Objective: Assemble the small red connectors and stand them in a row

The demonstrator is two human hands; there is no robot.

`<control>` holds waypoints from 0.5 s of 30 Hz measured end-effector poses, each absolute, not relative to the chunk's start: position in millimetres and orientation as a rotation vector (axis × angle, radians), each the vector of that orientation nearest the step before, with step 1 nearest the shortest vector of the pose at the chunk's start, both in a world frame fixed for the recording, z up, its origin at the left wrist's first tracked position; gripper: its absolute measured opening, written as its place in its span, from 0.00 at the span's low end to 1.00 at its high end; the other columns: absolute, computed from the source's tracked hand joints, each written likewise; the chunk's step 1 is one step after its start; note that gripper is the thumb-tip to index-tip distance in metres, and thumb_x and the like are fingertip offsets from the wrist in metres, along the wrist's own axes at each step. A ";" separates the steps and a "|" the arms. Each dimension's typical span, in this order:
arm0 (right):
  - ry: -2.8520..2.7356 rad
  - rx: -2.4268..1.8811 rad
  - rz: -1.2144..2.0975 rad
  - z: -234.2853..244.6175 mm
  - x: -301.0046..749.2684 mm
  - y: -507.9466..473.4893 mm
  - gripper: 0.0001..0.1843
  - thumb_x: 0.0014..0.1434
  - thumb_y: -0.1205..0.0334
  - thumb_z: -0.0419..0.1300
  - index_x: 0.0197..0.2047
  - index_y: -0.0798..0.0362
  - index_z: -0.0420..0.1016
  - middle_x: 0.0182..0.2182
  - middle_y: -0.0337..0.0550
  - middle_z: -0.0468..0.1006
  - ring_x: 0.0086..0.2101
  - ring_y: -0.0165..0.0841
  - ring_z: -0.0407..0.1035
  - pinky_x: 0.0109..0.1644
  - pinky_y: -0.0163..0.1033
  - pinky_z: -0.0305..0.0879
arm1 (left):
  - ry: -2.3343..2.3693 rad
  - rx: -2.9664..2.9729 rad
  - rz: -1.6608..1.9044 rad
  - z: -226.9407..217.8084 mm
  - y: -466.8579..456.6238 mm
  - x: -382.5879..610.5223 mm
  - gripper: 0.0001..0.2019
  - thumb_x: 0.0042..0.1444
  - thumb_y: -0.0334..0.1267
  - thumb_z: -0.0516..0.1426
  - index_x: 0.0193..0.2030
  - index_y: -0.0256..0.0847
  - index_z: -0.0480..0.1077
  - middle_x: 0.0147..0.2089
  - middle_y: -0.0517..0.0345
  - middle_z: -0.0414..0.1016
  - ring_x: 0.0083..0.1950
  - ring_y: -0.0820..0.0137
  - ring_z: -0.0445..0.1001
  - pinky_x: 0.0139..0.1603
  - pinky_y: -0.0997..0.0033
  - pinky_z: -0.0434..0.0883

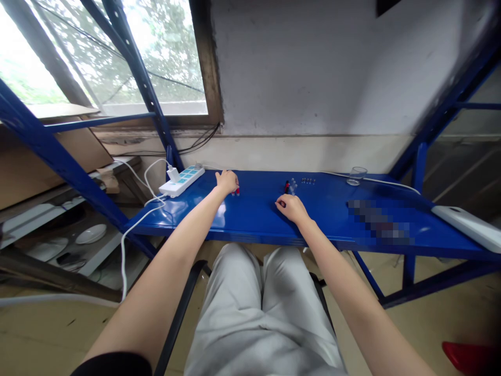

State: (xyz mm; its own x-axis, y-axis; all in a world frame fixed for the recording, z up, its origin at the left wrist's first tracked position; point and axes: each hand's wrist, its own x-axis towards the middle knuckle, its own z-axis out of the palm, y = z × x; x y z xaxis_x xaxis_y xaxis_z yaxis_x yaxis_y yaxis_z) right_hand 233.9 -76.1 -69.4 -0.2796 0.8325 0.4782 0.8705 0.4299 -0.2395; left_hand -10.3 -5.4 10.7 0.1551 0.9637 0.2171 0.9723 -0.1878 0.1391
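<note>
My left hand (227, 181) is over the blue tabletop (250, 219), fingers curled downward. Small red pieces with pale ends (237, 191) show just below its fingers; whether they are held or only beside the fingertips I cannot tell. Nearer the front edge, my right hand (293, 208) rests low over the table with fingers pinched together. A tiny dark thing seems to be at its fingertips, too small to name. Just behind that hand are a small red-and-black piece (287, 186) and several clear little pieces (293, 185). A short row of tiny metallic parts (308, 180) lies farther right.
A white power strip (181, 180) with a plugged-in cable sits at the table's left end. Toward the right are a clear glass cup (356, 176), a blurred-out dark object (379, 222) and a white flat device (469, 227). Blue metal posts (420, 167) frame the table.
</note>
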 end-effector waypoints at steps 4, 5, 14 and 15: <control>-2.142 -1.425 -0.087 -69.9 234.1 -76.2 0.09 0.57 0.62 0.51 0.29 0.53 0.70 0.25 0.40 0.71 0.27 0.30 0.63 0.34 0.35 0.51 | -1.991 -2.369 -0.392 10.7 -3.9 -10.7 0.04 0.44 0.35 0.61 0.29 0.39 0.76 0.40 0.48 0.74 0.53 0.53 0.62 0.54 0.46 0.53; -2.143 -1.423 -0.085 -69.8 234.1 -76.3 0.09 0.57 0.62 0.51 0.29 0.53 0.70 0.25 0.41 0.71 0.27 0.30 0.63 0.34 0.35 0.51 | -1.990 -2.368 -0.389 10.6 -3.7 -10.8 0.04 0.44 0.34 0.61 0.29 0.39 0.76 0.40 0.47 0.74 0.53 0.53 0.62 0.54 0.46 0.53; -2.136 -1.425 -0.076 -69.7 234.1 -75.3 0.09 0.57 0.62 0.51 0.29 0.53 0.70 0.25 0.41 0.71 0.27 0.30 0.63 0.34 0.35 0.51 | -1.973 -2.365 -0.383 7.6 -1.9 -11.0 0.06 0.44 0.35 0.61 0.31 0.41 0.76 0.43 0.48 0.74 0.52 0.54 0.63 0.54 0.48 0.54; -2.134 -1.425 -0.075 -70.3 234.3 -74.8 0.09 0.57 0.62 0.51 0.29 0.53 0.71 0.25 0.41 0.71 0.27 0.30 0.63 0.34 0.35 0.51 | -1.974 -2.366 -0.384 7.5 -2.0 -11.0 0.06 0.44 0.35 0.61 0.31 0.41 0.76 0.43 0.48 0.74 0.52 0.54 0.63 0.54 0.48 0.54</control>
State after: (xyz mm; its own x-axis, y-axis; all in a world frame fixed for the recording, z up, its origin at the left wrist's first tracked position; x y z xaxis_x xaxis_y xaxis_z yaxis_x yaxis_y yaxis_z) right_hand 234.3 -74.8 -70.3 -0.2727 0.8328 0.4817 0.8645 0.4318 -0.2572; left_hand -11.0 -2.0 7.5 0.1614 0.9639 0.2119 0.9729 -0.1914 0.1294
